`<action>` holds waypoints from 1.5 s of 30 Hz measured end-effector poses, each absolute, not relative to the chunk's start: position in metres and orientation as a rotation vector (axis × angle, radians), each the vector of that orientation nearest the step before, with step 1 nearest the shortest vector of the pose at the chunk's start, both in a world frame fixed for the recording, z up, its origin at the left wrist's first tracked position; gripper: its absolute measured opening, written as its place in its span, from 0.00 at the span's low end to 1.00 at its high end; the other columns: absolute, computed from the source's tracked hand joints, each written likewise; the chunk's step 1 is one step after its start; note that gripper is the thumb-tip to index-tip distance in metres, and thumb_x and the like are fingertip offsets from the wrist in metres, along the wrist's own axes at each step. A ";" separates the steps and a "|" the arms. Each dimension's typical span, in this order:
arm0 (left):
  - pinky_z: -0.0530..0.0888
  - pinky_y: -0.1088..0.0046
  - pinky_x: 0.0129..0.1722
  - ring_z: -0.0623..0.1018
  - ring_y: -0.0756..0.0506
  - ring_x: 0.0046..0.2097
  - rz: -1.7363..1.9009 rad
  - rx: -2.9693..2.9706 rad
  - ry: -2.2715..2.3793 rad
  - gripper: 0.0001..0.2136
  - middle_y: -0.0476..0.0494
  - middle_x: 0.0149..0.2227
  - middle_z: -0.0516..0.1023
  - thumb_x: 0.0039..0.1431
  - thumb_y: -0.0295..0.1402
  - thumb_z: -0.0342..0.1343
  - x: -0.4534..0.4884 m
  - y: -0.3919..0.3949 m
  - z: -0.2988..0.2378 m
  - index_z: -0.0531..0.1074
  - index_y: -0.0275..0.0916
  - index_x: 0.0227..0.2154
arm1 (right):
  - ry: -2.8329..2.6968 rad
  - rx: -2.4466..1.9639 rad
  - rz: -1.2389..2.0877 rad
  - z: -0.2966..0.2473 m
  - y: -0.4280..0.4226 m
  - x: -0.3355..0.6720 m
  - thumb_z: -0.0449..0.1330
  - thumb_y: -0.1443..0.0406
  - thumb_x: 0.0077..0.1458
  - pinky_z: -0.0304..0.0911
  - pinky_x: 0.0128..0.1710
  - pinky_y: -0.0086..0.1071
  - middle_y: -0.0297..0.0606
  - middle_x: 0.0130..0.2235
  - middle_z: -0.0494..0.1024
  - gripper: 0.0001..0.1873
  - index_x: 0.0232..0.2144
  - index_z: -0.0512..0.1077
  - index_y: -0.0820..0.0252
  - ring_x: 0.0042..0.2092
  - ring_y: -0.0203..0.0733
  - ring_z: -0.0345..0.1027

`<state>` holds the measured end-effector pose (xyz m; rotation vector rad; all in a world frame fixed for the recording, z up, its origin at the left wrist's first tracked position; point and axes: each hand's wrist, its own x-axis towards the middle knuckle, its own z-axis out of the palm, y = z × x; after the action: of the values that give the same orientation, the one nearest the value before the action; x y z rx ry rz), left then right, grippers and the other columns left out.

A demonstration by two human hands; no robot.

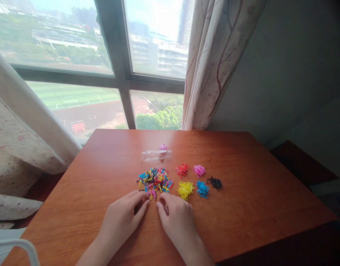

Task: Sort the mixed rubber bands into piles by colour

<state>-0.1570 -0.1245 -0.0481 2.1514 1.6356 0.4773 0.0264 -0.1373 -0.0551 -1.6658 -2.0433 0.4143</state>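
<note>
My left hand (125,212) rests low over the table at the near edge of a mixed pile of small coloured rubber bands (154,179). Its thumb and index finger curl together in a pinch; whatever is between the tips is too small to make out. Facing it across a narrow gap, my right hand (178,213) has its fingers curled the same way, with any held thing hidden. Sorted by colour to the right are yellow bands (185,190), red bands (182,170), pink bands (199,170), blue bands (202,189) and black bands (215,182).
Behind the mixed pile, a clear plastic bottle (151,156) lies on its side, with a pink-purple object (163,147) by it. The brown wooden table (236,210) reaches a window with curtains (211,66). A white curved rail (17,242) shows at lower left.
</note>
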 end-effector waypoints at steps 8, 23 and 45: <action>0.72 0.74 0.38 0.80 0.47 0.40 0.497 2.149 1.621 0.10 0.51 0.40 0.81 0.63 0.34 0.49 -0.157 -0.125 -0.051 0.75 0.47 0.42 | -2.051 -1.594 0.416 -0.057 -0.137 0.011 0.60 0.69 0.58 0.53 0.32 0.29 0.29 0.33 0.78 0.06 0.37 0.71 0.52 0.34 0.40 0.72; 0.74 0.72 0.41 0.80 0.45 0.42 0.543 2.137 1.636 0.11 0.48 0.41 0.82 0.64 0.35 0.48 -0.159 -0.123 -0.051 0.76 0.45 0.41 | -2.069 -1.620 0.282 -0.061 -0.130 0.001 0.55 0.69 0.60 0.51 0.30 0.30 0.32 0.29 0.77 0.08 0.31 0.71 0.54 0.31 0.39 0.71; 0.71 0.74 0.36 0.80 0.46 0.38 0.502 2.150 1.655 0.10 0.50 0.37 0.81 0.64 0.35 0.47 -0.156 -0.126 -0.047 0.74 0.46 0.39 | -1.859 -1.618 0.414 -0.053 -0.155 0.058 0.52 0.66 0.61 0.50 0.27 0.29 0.29 0.23 0.72 0.11 0.28 0.71 0.55 0.23 0.35 0.65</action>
<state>-0.1561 -0.1255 -0.0466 2.1496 1.6546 0.5022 0.0577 -0.1549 -0.0530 -1.6179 -1.8588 0.4140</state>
